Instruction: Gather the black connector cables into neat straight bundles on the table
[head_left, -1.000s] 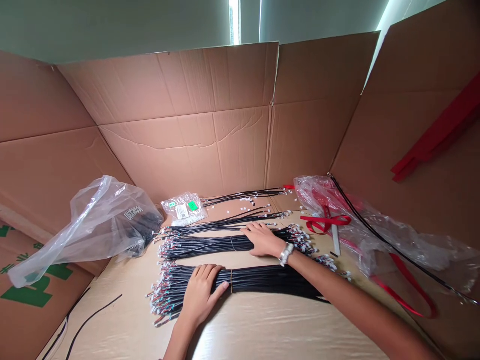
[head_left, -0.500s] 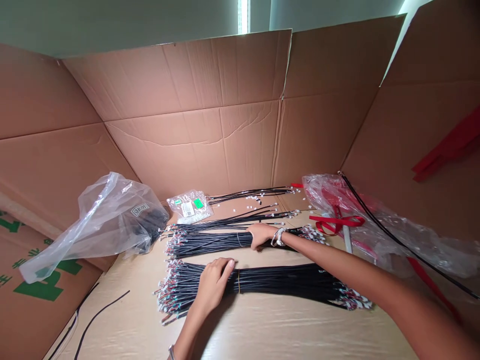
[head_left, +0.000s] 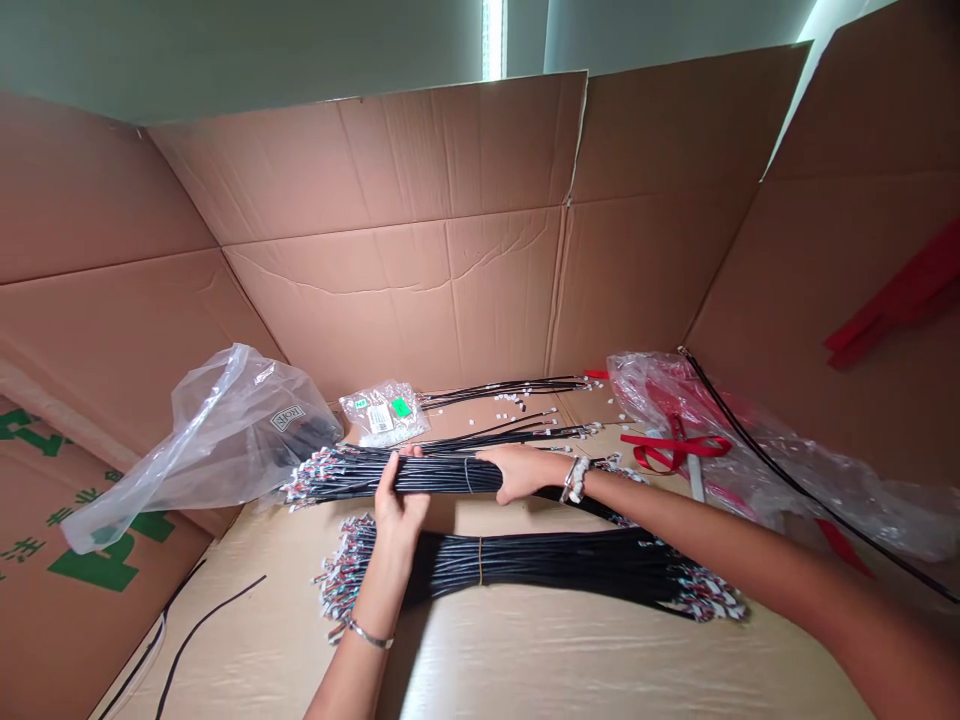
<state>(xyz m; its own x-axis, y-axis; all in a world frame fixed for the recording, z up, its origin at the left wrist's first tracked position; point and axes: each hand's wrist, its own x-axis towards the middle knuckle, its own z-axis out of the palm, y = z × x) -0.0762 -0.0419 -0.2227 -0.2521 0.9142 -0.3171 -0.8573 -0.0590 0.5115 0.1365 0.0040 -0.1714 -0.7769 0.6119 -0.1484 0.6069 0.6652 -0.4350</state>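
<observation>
Both my hands grip the rear bundle of black cables [head_left: 444,474], which has white connectors at its ends and a thin pale tie round its middle. My left hand [head_left: 403,495] holds it left of the tie, thumb on the near side. My right hand [head_left: 523,472] is wrapped round it just right of the tie and hides that part. The bundle's left end is lifted a little off the table. Nearer to me lies a thicker bundle of black cables [head_left: 555,560] with a yellowish tie, partly behind my left forearm.
Loose black cables [head_left: 517,387] and small white connectors lie behind. A labelled clear bag [head_left: 384,412] is beside them. At left stands a larger plastic bag [head_left: 225,430]; at right are crumpled plastic [head_left: 795,470] and red ribbon [head_left: 675,450]. Cardboard walls [head_left: 390,260] surround the table.
My left hand has moved from the near bundle up to the rear one and taken hold of it. The rear bundle has risen and shifted left in both hands.
</observation>
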